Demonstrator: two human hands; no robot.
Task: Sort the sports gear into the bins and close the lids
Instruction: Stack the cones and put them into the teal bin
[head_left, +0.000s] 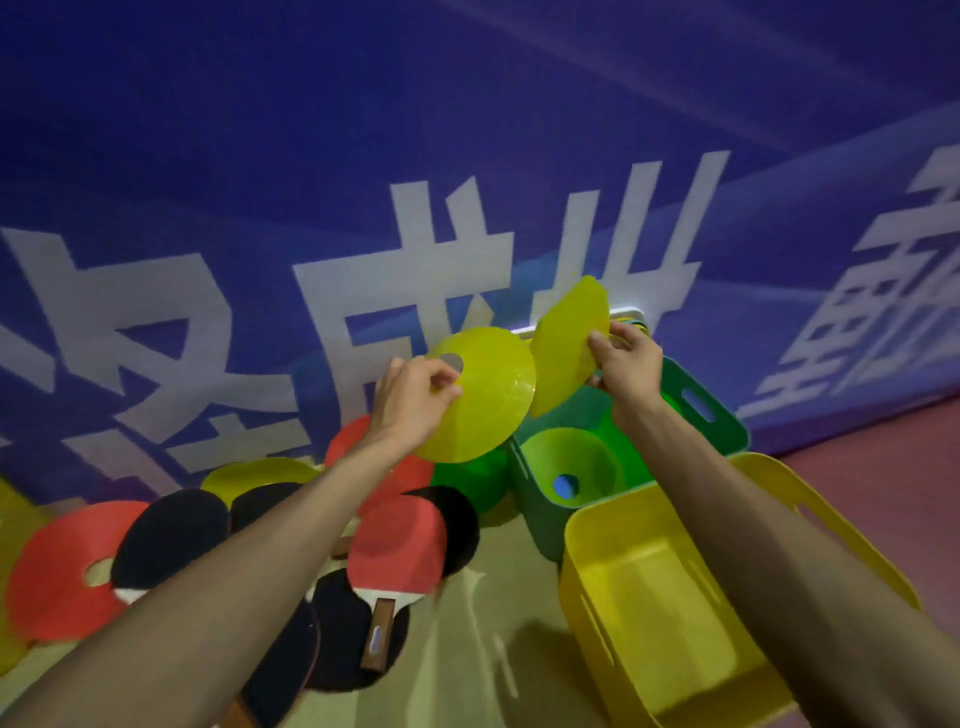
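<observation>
Left hand (410, 400): we reach forward with the arm stretched out. Thumb and fingertips pinch a yellow cone (488, 410) beside its centre hole and hold it in the air, dome side towards us.
Right hand (628, 364): raised a little farther out. Our fingers curl round the edge of a second yellow cone (566, 338), tipped steeply on edge just beside the first one.
Yellow bin (587, 566): nearest to us on the right, under our right forearm, with no lid on it.
Paddles (400, 551): red-faced and black-faced ones lie overlapping in a heap under our left forearm.
Red cone (57, 577): flat at the far left, touching the heap.
Green bin (540, 519): just behind the yellow bin and below our hands. A green cone (587, 457) sits inside it, something blue showing through its hole.
Surface (509, 597): pale tan, with reddish floor (883, 467) to its right.
Banner (260, 156): blue, filling the background.
Writing: large white characters, too blurred and cropped for us to read.
</observation>
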